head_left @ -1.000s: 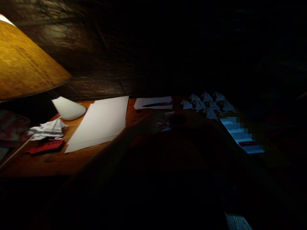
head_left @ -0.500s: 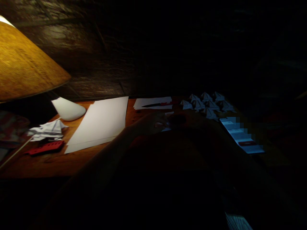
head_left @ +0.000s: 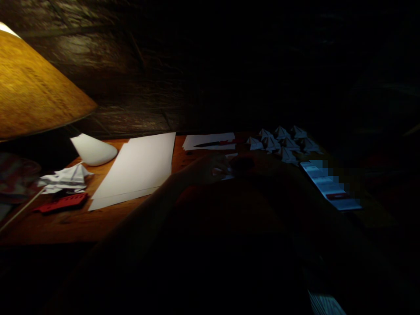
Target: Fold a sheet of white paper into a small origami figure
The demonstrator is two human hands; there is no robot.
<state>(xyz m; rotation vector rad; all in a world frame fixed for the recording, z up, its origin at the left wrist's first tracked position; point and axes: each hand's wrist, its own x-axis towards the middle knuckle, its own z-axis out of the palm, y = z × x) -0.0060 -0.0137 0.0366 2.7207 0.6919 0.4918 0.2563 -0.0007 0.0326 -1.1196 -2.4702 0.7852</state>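
In the shadow at the middle of the table, a small piece of folded white paper shows between my two hands. My left hand is closed around its left side, fingers bent. Against its right side lies my right hand, a dark shape whose fingers are lost in shadow. Just behind the hands, a knife with a dark blade and red handle rests on a short stack of white paper. Several folded paper figures stand in rows beyond my right hand.
Large white sheets cover the wooden table left of centre. Farther left are a lamp with a yellow shade and white base, crumpled striped paper and a red object. A lit phone screen lies at right.
My left fingers have shifted slightly over the folded paper. Both hands stay in the same place, and the things around them have not moved.
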